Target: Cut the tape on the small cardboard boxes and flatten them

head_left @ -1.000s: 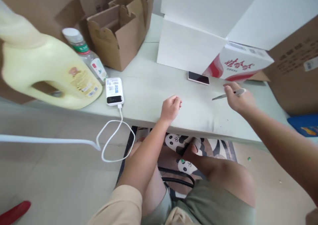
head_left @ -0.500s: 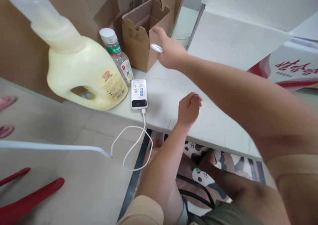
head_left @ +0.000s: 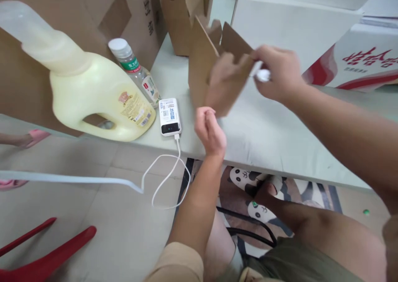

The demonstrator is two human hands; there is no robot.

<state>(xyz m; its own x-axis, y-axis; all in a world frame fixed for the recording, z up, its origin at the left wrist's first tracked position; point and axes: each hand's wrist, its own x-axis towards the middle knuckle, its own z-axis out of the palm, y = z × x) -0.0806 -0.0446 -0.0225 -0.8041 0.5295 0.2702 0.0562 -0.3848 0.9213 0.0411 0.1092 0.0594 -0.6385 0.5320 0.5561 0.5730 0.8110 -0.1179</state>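
Observation:
Tilted over the table is a small open-topped cardboard box [head_left: 202, 62], its near side smeared by motion. My right hand [head_left: 278, 72] is closed on the upper edge of this box. A small shiny white object [head_left: 263, 75], too blurred to name, also sits in that hand. At the box's lower corner is my left hand [head_left: 211, 130], fingers curled in; I cannot tell whether it touches the cardboard or has anything inside. Left of that hand, a white power bank [head_left: 170, 117] lies on the table with a white cable [head_left: 178, 149] plugged in.
A yellow detergent jug [head_left: 102, 91] and a clear bottle [head_left: 137, 72] stand at the left. Another cardboard box [head_left: 178, 25] stands behind. White boxes [head_left: 292, 29] line the back right of the table [head_left: 267, 137]. The cable loops over the table's front edge.
My right hand has taken hold of the front cardboard box and drawn it right and nearer, away from the other box. My left hand has moved left, to its lower corner.

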